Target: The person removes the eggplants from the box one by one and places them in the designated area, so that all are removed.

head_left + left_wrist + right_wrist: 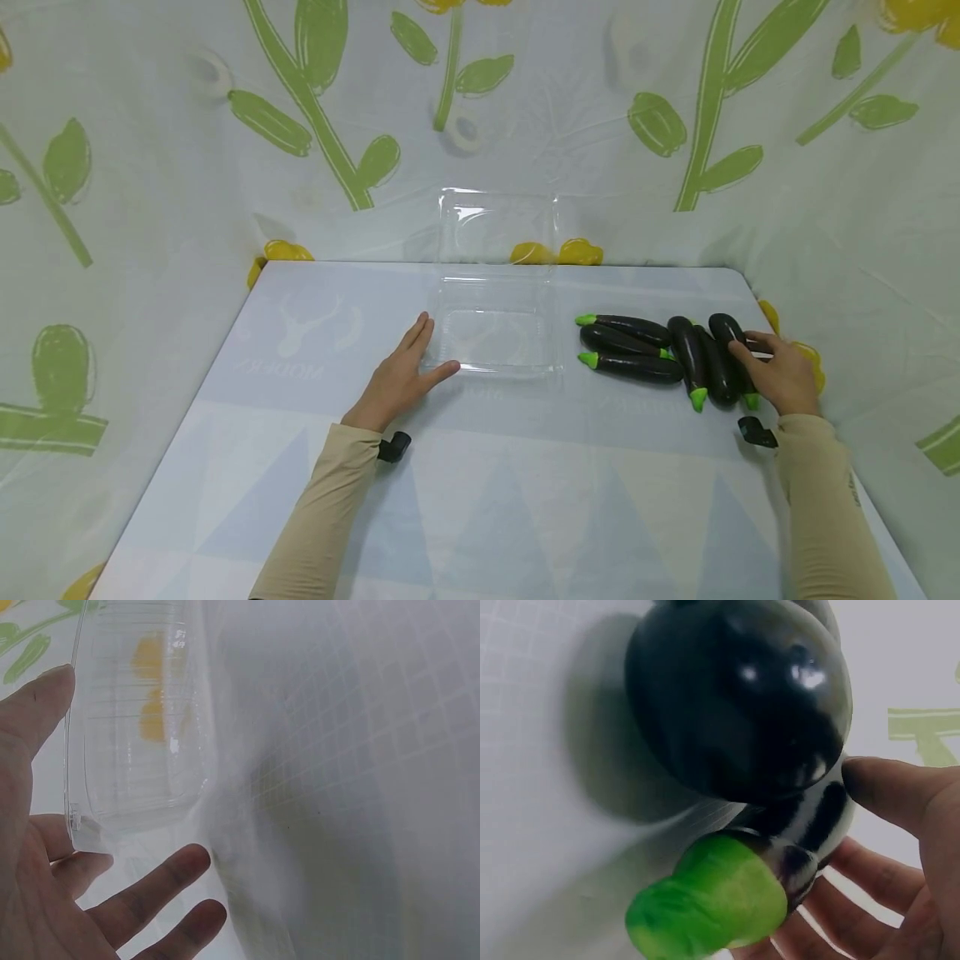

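A clear plastic clamshell box [517, 367] sits at the back middle of the table, its lid raised. At its front left corner is my left hand [401, 379], with straight, spread fingers and the thumb by the front rim. In the left wrist view those fingertips surround the box corner [94, 836]. My right hand [787, 375] grips the rightmost eggplant [731, 333], thumb on its near side. Up close in the right wrist view, its green stem end [712, 896] points forward, beside the rounded dark end of a neighbouring eggplant [735, 697].
Left of the gripped one, two eggplants [686, 354] lie lengthwise toward me. Three more eggplants [630, 367] lie crosswise nearer the box. The table [525, 500] has a pale triangle pattern. A flower-printed curtain [562, 125] borders its back and sides.
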Demonstrator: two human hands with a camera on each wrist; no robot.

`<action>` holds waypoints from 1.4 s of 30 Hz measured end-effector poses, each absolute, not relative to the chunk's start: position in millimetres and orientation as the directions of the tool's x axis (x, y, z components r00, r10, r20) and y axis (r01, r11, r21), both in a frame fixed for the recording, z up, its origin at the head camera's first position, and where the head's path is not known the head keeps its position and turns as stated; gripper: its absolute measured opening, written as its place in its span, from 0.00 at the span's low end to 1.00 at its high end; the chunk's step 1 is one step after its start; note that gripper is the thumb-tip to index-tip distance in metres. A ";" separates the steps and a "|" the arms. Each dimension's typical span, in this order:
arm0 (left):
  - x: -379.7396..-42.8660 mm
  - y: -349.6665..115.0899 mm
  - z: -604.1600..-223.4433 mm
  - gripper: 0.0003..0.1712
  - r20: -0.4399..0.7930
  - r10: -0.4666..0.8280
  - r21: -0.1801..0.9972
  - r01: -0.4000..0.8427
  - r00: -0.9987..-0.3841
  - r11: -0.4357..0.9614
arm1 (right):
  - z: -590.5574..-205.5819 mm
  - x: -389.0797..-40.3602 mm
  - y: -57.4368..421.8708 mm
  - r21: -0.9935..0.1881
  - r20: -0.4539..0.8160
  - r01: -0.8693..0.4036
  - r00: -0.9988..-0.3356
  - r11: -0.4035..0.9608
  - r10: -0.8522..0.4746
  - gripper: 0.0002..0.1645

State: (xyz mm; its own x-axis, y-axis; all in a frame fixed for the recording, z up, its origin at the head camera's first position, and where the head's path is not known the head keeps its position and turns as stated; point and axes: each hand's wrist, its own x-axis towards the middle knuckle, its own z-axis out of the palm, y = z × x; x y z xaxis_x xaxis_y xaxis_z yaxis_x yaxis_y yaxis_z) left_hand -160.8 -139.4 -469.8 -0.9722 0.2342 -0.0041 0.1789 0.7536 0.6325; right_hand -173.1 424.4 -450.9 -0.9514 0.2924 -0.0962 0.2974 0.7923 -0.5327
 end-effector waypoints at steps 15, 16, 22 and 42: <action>-160.4 -142.2 -471.1 0.58 -0.014 0.230 0.636 0.169 -0.973 0.753 | -453.7 -169.6 425.1 -0.523 -0.119 0.258 -0.966 0.812 0.230 0.48; -159.9 -142.4 -471.0 0.59 -0.016 0.230 0.636 0.168 -0.973 0.753 | -453.8 -169.5 425.2 -0.525 -0.120 0.256 -0.966 0.812 0.227 0.48; -157.8 -142.6 -470.1 0.59 -0.012 0.229 0.641 0.168 -0.973 0.749 | -450.9 -169.9 422.4 -0.537 -0.139 0.286 -0.958 0.793 0.252 0.48; -164.6 -142.4 -450.6 0.50 0.080 0.259 0.480 0.265 -0.962 0.836 | -424.2 -173.0 341.3 -0.568 0.260 -0.115 -0.965 0.815 0.044 0.45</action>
